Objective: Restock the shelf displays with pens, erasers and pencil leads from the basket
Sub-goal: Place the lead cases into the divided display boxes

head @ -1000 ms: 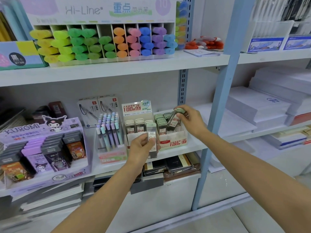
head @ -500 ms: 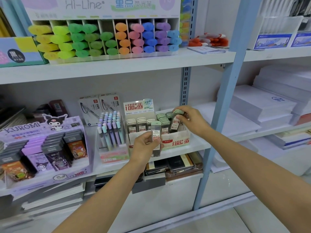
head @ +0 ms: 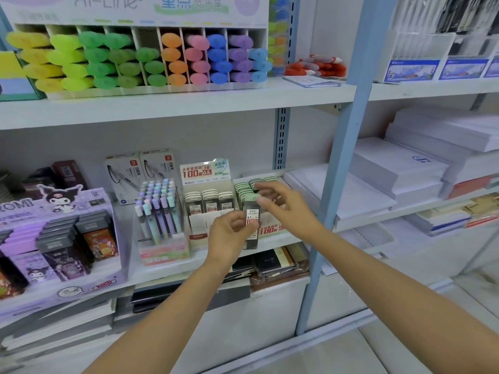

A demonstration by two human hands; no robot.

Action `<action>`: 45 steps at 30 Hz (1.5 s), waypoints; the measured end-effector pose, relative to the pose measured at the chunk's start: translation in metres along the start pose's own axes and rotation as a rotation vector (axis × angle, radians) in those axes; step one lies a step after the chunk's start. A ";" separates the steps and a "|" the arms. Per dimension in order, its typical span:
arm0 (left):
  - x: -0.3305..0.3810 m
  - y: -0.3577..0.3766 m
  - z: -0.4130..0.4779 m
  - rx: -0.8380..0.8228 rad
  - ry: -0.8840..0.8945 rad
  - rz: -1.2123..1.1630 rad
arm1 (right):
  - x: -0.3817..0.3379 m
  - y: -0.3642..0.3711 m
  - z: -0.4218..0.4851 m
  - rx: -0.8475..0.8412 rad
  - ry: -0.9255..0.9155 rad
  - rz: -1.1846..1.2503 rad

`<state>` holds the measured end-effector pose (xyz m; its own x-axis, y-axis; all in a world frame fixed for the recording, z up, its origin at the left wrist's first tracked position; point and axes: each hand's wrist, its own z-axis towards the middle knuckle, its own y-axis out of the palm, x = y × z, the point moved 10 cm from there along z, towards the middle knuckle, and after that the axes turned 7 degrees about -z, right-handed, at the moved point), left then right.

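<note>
My left hand pinches a dark pencil lead case with a pale green cap, upright in front of the lead display box on the middle shelf. The box holds rows of green-capped lead cases on the right and white-capped lead cases on the left. My right hand hovers just right of the held case, fingers loosely spread and holding nothing, its fingertips close to the case's cap. The basket is out of view.
A clear stand of pastel pens sits left of the lead box, then a purple Kuromi display. Highlighters fill the upper shelf. A blue upright post stands right of my hands, with paper reams beyond.
My right hand has let go of the lead case it held over the box and drawn back toward my left hand. My left hand has lifted its case slightly to the right.
</note>
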<state>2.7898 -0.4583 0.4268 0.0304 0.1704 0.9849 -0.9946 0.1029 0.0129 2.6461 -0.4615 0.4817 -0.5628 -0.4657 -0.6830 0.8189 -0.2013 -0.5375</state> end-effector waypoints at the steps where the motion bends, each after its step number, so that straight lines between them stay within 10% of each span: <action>1: 0.001 0.004 -0.001 -0.003 0.028 0.027 | -0.001 0.006 -0.004 -0.060 -0.004 -0.011; 8: 0.026 0.023 -0.021 -0.037 0.503 0.744 | 0.021 -0.058 -0.002 0.251 0.082 0.012; 14: -0.017 0.041 -0.028 -0.258 0.521 1.286 | 0.024 -0.079 0.001 0.443 0.069 -0.158; 34: -0.021 0.038 -0.025 -0.267 0.526 1.370 | 0.047 -0.026 0.000 0.172 -0.016 -0.391; 42: 0.002 0.012 -0.063 -0.190 0.647 1.095 | 0.005 -0.020 -0.047 0.359 -0.116 -0.349; 45: -0.026 -0.030 -0.092 -0.102 0.616 1.033 | -0.012 0.042 -0.073 0.181 -0.169 -0.230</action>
<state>2.8277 -0.3761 0.3849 -0.7047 0.6542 0.2747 -0.5663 -0.2854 -0.7732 2.6792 -0.4019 0.4313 -0.7209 -0.5237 -0.4539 0.6878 -0.4608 -0.5609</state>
